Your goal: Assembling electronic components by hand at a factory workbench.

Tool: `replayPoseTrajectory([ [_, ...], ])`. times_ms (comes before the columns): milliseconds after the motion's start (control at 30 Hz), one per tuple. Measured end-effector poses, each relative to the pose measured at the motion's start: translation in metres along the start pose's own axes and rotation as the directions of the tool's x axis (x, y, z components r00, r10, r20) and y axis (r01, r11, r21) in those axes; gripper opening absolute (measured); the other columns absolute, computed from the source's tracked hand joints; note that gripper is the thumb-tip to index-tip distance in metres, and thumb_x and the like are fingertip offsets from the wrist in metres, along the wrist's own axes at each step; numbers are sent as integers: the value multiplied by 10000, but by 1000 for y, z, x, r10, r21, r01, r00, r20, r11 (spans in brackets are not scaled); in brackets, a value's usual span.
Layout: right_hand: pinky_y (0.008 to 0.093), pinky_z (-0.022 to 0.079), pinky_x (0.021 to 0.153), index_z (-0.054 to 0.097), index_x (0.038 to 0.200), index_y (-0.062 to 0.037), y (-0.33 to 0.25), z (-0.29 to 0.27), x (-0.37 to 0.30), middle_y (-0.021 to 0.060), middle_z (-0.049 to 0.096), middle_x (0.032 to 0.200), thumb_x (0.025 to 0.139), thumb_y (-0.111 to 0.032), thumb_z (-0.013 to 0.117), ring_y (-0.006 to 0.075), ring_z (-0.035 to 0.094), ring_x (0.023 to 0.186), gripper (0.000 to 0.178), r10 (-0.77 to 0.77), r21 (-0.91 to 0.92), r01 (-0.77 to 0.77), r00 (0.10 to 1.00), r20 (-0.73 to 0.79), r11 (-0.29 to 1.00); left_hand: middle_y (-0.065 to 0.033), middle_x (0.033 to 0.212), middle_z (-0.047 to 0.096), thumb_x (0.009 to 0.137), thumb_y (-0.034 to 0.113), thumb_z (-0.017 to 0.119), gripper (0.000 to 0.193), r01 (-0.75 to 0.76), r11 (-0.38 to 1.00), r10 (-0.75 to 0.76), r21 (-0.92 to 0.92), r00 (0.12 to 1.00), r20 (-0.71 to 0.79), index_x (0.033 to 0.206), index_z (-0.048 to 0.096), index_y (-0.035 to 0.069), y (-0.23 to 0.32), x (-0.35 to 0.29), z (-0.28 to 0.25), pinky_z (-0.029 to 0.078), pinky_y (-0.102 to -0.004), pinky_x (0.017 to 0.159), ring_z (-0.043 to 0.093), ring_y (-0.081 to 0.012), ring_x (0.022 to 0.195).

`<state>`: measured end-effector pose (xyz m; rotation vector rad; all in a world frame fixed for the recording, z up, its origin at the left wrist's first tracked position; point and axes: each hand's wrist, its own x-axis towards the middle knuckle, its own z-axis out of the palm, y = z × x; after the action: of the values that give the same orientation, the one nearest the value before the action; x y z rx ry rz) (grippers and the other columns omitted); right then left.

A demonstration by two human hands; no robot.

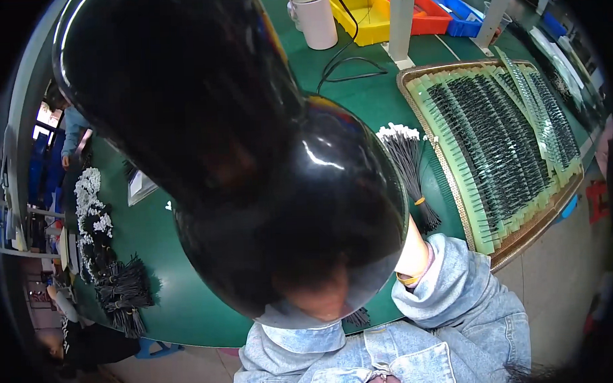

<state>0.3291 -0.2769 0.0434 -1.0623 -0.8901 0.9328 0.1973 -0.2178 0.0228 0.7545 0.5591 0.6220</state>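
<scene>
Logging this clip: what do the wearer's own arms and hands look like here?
Both arms wear light-blue, faded denim: the right sleeve has a wide, turned-back cuff, and the left sleeve shows a paler cuff. A thin yellow band circles the right wrist. A large glossy black object blocks too much to describe the fingers.

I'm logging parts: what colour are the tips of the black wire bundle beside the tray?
White; the tips show in the head view.

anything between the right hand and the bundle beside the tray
Nothing visible between the right wrist and the bundle, but a glossy black object hides the hand, so I can't fully tell.
</scene>
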Motion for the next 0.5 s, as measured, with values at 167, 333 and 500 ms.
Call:
replayPoseTrajectory([
  [167,234,496,730,562,940,31,-1,-3,-1,65,616,858,791,-26,653,112,603,814,184,81,177,-81,997,5,981,-99,690,527,800,76,566,175,22,1000,-22,9,1000,20,930,532,-36,2,-11,-8,391,-295,511,494,-187,541],
  [333,228,497,720,562,952,38,2,-2,0,67,619,849,795,-19,645,109,608,809,187,70,215,-79,996,48,974,-100,690,527,797,71,569,170,23,999,-24,22,999,22,925,535,-36,3,-9,-6,390,-298,511,495,-190,539],
  [500,221,501,689,567,990,48,-4,-4,-1,65,630,823,807,-29,633,110,621,763,210,198,197,-211,977,84,957,-102,689,528,794,66,571,166,32,999,-33,33,999,35,920,537,-36,4,-11,-7,390,-301,511,495,-193,536],
])
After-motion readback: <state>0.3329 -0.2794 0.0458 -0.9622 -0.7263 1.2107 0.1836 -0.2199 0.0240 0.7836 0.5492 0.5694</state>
